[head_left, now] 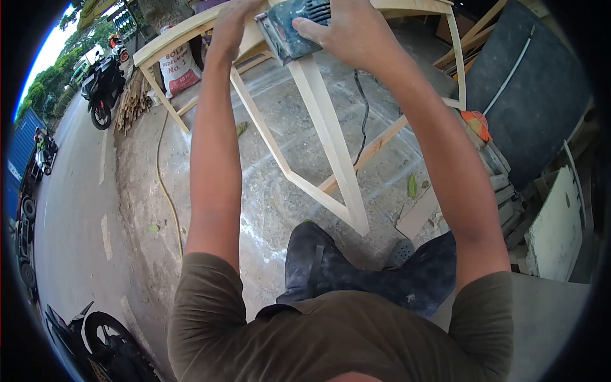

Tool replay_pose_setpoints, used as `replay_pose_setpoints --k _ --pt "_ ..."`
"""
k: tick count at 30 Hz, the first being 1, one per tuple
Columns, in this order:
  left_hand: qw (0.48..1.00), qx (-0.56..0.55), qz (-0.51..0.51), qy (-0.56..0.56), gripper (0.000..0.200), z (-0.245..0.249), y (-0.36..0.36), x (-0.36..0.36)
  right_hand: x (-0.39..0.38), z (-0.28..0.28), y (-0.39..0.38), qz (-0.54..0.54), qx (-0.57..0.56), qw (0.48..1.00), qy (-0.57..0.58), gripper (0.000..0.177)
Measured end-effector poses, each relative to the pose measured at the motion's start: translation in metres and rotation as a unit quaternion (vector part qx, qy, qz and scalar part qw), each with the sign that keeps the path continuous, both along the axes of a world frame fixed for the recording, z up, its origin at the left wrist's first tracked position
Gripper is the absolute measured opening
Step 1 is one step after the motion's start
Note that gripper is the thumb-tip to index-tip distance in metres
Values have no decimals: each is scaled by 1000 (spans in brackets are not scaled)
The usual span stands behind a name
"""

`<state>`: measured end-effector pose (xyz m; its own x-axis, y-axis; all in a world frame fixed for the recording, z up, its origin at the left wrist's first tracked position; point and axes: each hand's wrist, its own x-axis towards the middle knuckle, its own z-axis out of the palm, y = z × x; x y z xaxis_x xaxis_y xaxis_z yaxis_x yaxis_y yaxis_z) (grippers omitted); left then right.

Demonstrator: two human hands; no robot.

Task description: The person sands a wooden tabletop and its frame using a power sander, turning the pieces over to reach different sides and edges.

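Observation:
At the top of the view, a dusty blue-green power sander (289,35) rests against a pale wooden furniture frame (328,127). My right hand (356,28) is closed over the sander's body, with the thumb along its side. Just left of the tool is my left hand (237,22), by the frame's upper rail; its fingers run out past the top edge, so their grip is hidden. The frame's long leg slopes down toward my knees, and a curved top rail (184,39) spreads to the left. A black cord (364,105) hangs behind the leg.
Dusty concrete lies underfoot, with a yellow cable (163,184) on the left. A printed sack (180,70) stands under the rail. Boards and a dark panel (531,83) lean at right. On the left are a road, a parked motorcycle (102,89) and another motorcycle (108,344).

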<state>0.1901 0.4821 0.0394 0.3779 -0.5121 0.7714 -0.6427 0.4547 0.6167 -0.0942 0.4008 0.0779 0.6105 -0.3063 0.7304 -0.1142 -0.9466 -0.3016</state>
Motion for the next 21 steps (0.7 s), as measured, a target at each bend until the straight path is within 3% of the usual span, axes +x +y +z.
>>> replay_pose_setpoints --k 1,2,3,4,6,8,9,10,12,13,18,20,21 --pt "1000 22 7 -7 51 0 0 32 -8 -12 3 6 10 1000 12 78" --pt "980 -23 -125 156 36 6 -1 -3 -17 -29 6 13 21 999 23 77" --pt "969 29 -158 189 36 13 6 -19 -27 -49 8 15 20 999 35 74" --pt "994 -7 -93 52 39 13 -1 -1 -36 -74 5 15 -4 999 30 75" --pt "989 -6 102 -105 52 12 -11 -18 -56 -139 0 20 -54 998 24 78" --pt "974 9 194 -112 67 12 -15 -21 -89 -182 8 37 18 997 72 71" --pt "978 8 187 -92 66 14 -19 -17 -104 -203 10 39 50 993 95 72" --pt "949 -33 280 -139 68 4 -42 46 -118 -222 10 41 79 990 112 72" --pt "956 50 273 -96 102 14 -36 47 -149 -266 13 45 122 982 133 74" --pt "950 -9 291 -111 95 11 -51 94 -164 -288 18 30 150 978 145 74" --pt "960 -29 277 -30 80 18 -47 65 -235 -401 45 -67 289 944 146 79" --pt "956 -53 287 -39 79 15 -55 88 -238 -411 43 -95 313 936 127 82" --pt "948 -43 308 -65 71 16 -68 135 -235 -409 38 -102 321 933 125 83"
